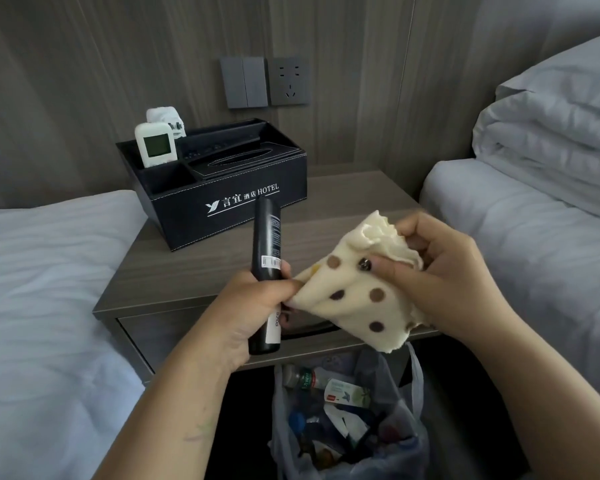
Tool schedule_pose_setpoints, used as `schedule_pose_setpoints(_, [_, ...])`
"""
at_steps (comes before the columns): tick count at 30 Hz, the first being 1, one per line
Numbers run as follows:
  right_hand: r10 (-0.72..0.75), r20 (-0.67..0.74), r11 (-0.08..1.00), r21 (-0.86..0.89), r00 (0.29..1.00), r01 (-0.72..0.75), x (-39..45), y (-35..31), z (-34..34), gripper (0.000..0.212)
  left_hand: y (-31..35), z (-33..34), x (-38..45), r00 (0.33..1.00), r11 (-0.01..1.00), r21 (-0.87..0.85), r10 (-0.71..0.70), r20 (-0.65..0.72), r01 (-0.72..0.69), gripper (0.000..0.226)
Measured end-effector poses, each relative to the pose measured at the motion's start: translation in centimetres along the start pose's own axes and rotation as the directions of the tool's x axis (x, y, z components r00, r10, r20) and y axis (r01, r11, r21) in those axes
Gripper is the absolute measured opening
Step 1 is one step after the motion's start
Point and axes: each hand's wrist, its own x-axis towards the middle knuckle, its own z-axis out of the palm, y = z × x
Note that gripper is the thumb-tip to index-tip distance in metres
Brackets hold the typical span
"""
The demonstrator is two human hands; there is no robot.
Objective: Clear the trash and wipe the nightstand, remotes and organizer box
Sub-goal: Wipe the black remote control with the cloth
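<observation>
The left hand has its fingers wrapped around a black remote, holding it nearly upright above the front edge of the nightstand; white labels show on the remote's body. The right hand pinches a cream cloth with brown dots, thumb pressed on top and fingers curled behind it, and the cloth's near corner touches the left hand's fingertips beside the remote. Both hands are in front of the nightstand, over its drawer. At the back left of the nightstand sits a black organizer box with hotel lettering on its front; a white remote with a small screen stands in its left compartment, and something white stands behind that. On the floor in front of the nightstand, a trash bag holds bottles and wrappers. A bed lies to the nightstand's left and another bed with a folded duvet to its right. Wall switches and a socket are mounted above it.
</observation>
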Motion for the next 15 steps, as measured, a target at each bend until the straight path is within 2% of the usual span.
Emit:
schedule_pose_setpoints(3, [0.161, 0.191, 0.986, -0.08, 0.968, -0.148, -0.4, 0.3, 0.5, 0.034, 0.0, 0.6, -0.4, 0.999, 0.987, -0.156, -0.023, 0.039, 0.029, 0.022])
schedule_pose_setpoints(4, [0.187, 0.182, 0.98, -0.096, 0.965, -0.172, -0.5, 0.4, 0.8, 0.028, 0.0, 0.9, -0.5, 0.996, 0.973, -0.224, -0.043, 0.073, 0.059, 0.018])
schedule_pose_setpoints(5, [0.174, 0.107, 0.984, -0.05, 0.979, -0.169, -0.4, 0.6, 0.9, 0.019, -0.1, 1.2, -0.6, 0.991, 0.95, -0.298, -0.067, 0.113, 0.098, 0.017])
schedule_pose_setpoints(6, [0.166, -0.017, 0.985, 0.053, 0.986, -0.165, -0.4, 0.7, 0.9, 0.013, -0.1, 1.4, -0.8, 0.985, 0.919, -0.37, -0.086, 0.152, 0.137, 0.025])
schedule_pose_setpoints(8, [0.165, -0.305, 0.966, 0.24, 0.938, -0.091, -0.5, 0.7, 1.1, 0.014, -0.2, 1.9, -0.9, 0.977, 0.838, -0.51, -0.119, 0.176, 0.194, 0.048])
schedule_pose_setpoints(10, [0.035, -0.408, 0.981, 0.188, 0.912, 0.046, -1.0, 0.4, 2.3, 0.007, -0.5, 2.2, -1.0, 0.979, 0.762, -0.616, -0.128, 0.158, 0.199, 0.057])
schedule_pose_setpoints(11, [-0.04, -0.375, 0.973, 0.195, 0.926, 0.121, -1.6, 0.7, 3.5, 0.008, -0.6, 2.5, -1.1, 0.981, 0.735, -0.651, -0.132, 0.141, 0.192, 0.056])
schedule_pose_setpoints(13, [-0.177, -0.23, 0.946, 0.229, 0.957, 0.23, -3.1, 0.9, 6.1, 0.026, -0.6, 3.0, -1.3, 0.985, 0.694, -0.7, -0.14, 0.098, 0.168, 0.052])
schedule_pose_setpoints(15, [-0.34, -0.061, 0.938, 0.055, 0.939, 0.343, -4.4, 1.0, 7.9, 0.045, -0.6, 3.0, -1.3, 0.989, 0.638, -0.757, -0.131, 0.072, 0.14, 0.053])
